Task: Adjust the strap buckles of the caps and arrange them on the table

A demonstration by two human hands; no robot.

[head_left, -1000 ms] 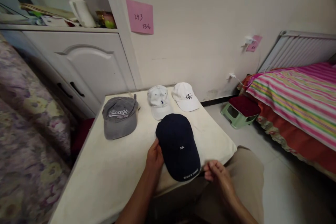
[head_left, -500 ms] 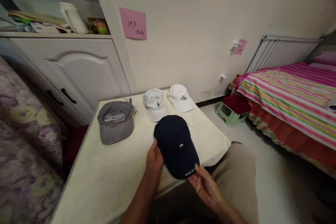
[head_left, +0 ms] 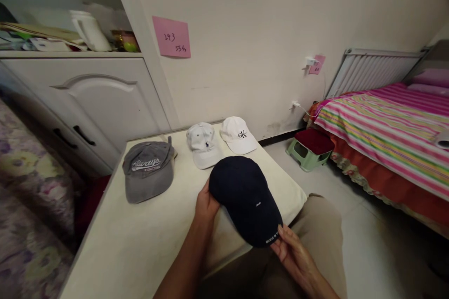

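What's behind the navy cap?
Beyond the navy cap, a pale-grey cap and a white cap rest on the table. Whatever the navy cap directly covers can't be seen.

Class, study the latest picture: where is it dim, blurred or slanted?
Head view: top right corner darkened; floral curtain soft at the left edge. Same head view: cabinet slanting, perhaps from a wide lens; dark cap showing little shading.
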